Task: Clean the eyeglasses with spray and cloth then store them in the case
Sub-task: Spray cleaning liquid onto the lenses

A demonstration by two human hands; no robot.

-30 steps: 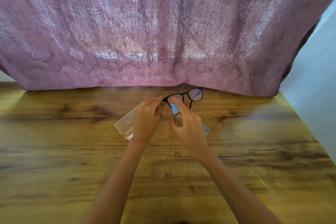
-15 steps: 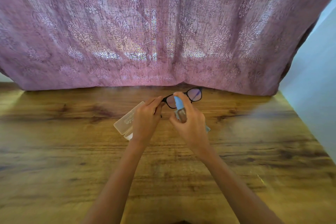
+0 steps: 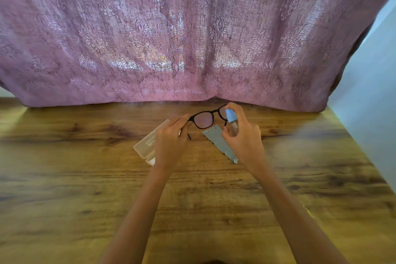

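Note:
Black-framed eyeglasses (image 3: 203,119) are held above the wooden table, lenses facing me. My left hand (image 3: 171,141) pinches them at the left hinge. My right hand (image 3: 244,137) grips a small clear spray bottle (image 3: 232,123) with a blue top, its index finger on the top, right in front of the right lens, which it partly hides. A grey cloth (image 3: 218,141) with a zigzag edge lies flat on the table under the right hand. A pale translucent case (image 3: 147,142) lies partly hidden behind the left hand.
The wooden table (image 3: 85,178) stretches wide to both sides and toward me. A patterned pink curtain (image 3: 192,38) hangs along its far edge. A pale wall (image 3: 368,124) borders the table at the right.
My right hand has carried the spray bottle to the right, from the left lens to the right lens. The grey cloth beneath is now uncovered. The left hand keeps its hold on the glasses.

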